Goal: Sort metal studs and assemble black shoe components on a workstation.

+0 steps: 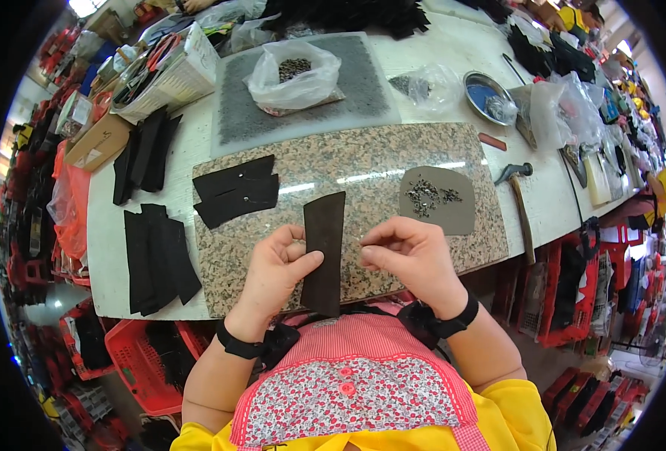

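Upright over the near edge of a speckled granite slab [348, 161], a dark brown panel [325, 278] of leather or cloth is pinched between the thumb and fingers of my left hand [269, 274]. My right hand [419, 255] is just to its right, apart from it, with thumb and forefinger together. Whatever they pinch is too small to make out. Beyond that hand lies a grey-brown pad [453, 218] with a scatter of small shiny metal pieces [427, 197]. Two black panels [237, 188] with small bright metal spots rest on the slab's left part.
Stacks of black panels [158, 259] lie left of the slab. A hammer [523, 210] is on its right. Behind stand a plastic bag [291, 79] of small metal parts on a grey board, a white basket [171, 83] and a metal bowl [489, 98]. Red crates [141, 361] stand below the table.
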{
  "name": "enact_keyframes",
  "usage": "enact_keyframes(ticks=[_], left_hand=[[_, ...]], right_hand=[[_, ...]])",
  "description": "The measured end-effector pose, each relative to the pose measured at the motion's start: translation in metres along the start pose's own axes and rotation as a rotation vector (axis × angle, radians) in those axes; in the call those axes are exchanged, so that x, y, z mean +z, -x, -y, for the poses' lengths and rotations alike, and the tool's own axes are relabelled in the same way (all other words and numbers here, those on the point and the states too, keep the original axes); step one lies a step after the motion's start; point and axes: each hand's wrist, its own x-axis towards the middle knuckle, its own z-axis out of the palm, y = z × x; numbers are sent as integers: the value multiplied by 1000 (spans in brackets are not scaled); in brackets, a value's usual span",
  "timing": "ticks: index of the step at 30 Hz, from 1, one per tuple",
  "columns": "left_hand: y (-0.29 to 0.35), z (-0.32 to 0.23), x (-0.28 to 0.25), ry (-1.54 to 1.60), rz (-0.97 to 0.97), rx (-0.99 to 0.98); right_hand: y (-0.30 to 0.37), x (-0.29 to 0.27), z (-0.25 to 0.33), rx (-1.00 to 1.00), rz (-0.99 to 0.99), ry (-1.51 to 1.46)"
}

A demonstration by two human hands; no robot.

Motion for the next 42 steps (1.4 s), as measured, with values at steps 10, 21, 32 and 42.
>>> enact_keyframes(ticks=[10, 21, 32, 42], left_hand=[[19, -3, 2, 58, -1, 75], [21, -4, 4, 79, 24, 63], [19, 4, 10, 54, 58, 87], [17, -21, -19, -888, -254, 712]], right_hand=[[-13, 31, -19, -243, -48, 268], [-15, 32, -24, -246, -24, 256], [-13, 28, -22, 128, 22, -227], [22, -57, -23, -164, -147, 720]])
